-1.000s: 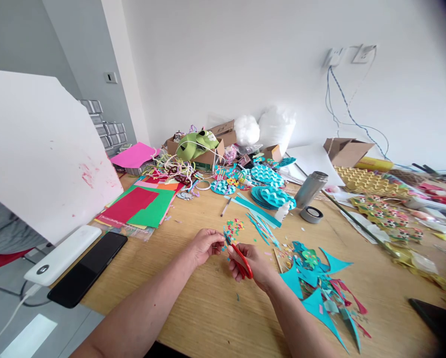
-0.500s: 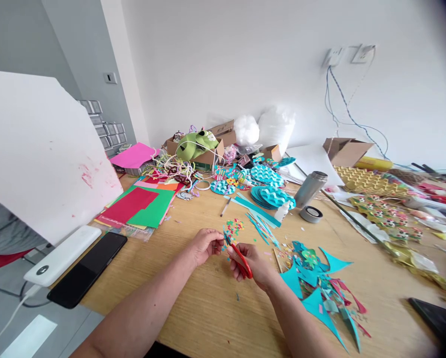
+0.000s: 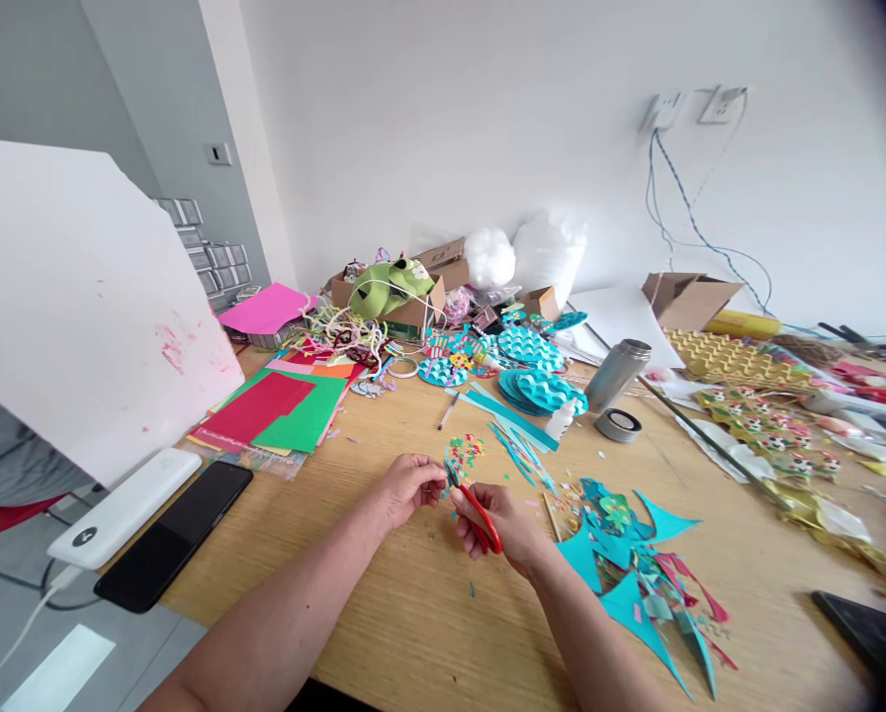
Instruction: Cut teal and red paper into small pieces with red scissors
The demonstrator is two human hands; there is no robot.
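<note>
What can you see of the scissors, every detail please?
The scissors have red, plastic-looking handles and short, dark, metallic-looking blades. The right hand grips the handles over the wooden table, with the blades slanting away and to the left, their tips close to the left hand. Whether the tips touch anything, or the blades are open, is too small to tell.

- Left hand [image 3: 411, 491]: anything pinched at its fingertips is too small to tell.
- Red scissors [image 3: 479, 512]: handles partly hidden by the right hand [image 3: 496, 516].
- White board [image 3: 79, 297]: cut off by the left edge.
</note>
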